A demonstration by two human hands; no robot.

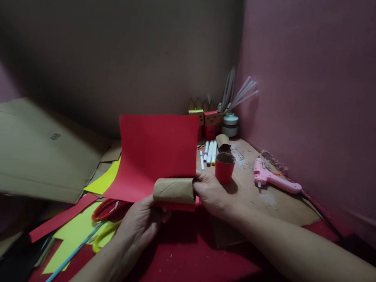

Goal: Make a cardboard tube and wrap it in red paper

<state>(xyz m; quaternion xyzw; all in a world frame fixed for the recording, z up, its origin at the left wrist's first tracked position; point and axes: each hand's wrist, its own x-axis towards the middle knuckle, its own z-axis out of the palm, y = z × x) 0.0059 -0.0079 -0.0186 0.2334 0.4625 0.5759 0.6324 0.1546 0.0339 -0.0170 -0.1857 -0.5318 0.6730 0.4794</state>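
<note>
A sheet of red paper (158, 149) stands up in front of me, its lower end curving under a brown cardboard tube (174, 190) that lies sideways on it. My left hand (141, 221) is closed on the paper's lower edge, thumb near the tube's left end, with some fingers hidden beneath. At the other end, my right hand (209, 192) grips the tube and the paper's right edge; its fingertips are partly hidden. Just beyond the right hand stands a short red-covered cup-like tube (224, 168), open at the top.
A pink glue gun (275, 178) lies on a cardboard board (285, 207) to the right. Several markers (210, 152) and another cardboard tube (223, 142) are behind. Scissors (105, 235) and yellow paper (75, 223) lie left, near a large cardboard sheet (34, 150). A lidded jar (229, 125) stands at the back.
</note>
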